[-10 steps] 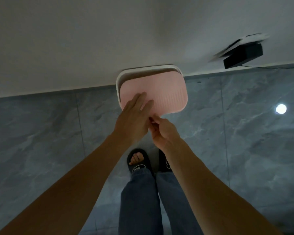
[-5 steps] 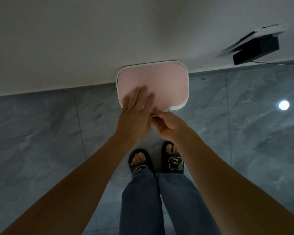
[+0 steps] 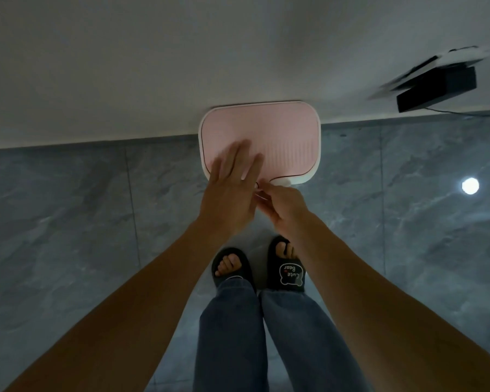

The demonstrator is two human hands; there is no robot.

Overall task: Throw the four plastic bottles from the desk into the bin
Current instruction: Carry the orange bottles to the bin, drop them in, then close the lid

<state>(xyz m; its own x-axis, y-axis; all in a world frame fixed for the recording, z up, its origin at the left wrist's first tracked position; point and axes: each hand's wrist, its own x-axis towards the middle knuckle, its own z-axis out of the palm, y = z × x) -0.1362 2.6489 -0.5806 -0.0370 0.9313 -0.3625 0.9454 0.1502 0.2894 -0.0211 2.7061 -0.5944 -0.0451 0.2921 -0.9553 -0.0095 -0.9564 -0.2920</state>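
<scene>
- My left hand lies flat, fingers spread, palm down over the near left part of the pink lid of the bin; it grasps nothing.
- My right hand sits at the near rim of the bin, fingertips pinched together beside the small white tab. I cannot tell whether they hold anything, since my left hand overlaps that spot.
- The bin stands on the grey tiled floor against the pale wall, just ahead of my slippers. The lid appears shut, or nearly so.
- No plastic bottle and no desk appear in this view, so I cannot say how many bottles are inside the bin or remain to be fetched.
- Risk: with the lid down, any bottle brought next needs it reopened; judging the bin ready would be an error.
- Risk: a fingertip of my right hand lies close to the seam between lid and rim, and pressure from my left palm could nip it.
- Risk: the light bin may slide along the smooth tiles or tip if I press off-centre on its near edge.
- Risk: the room is dim, so a misjudged reach is likely.
- Risk: the black box with its cable sits at the wall to the right, a snag if I step that way.
</scene>
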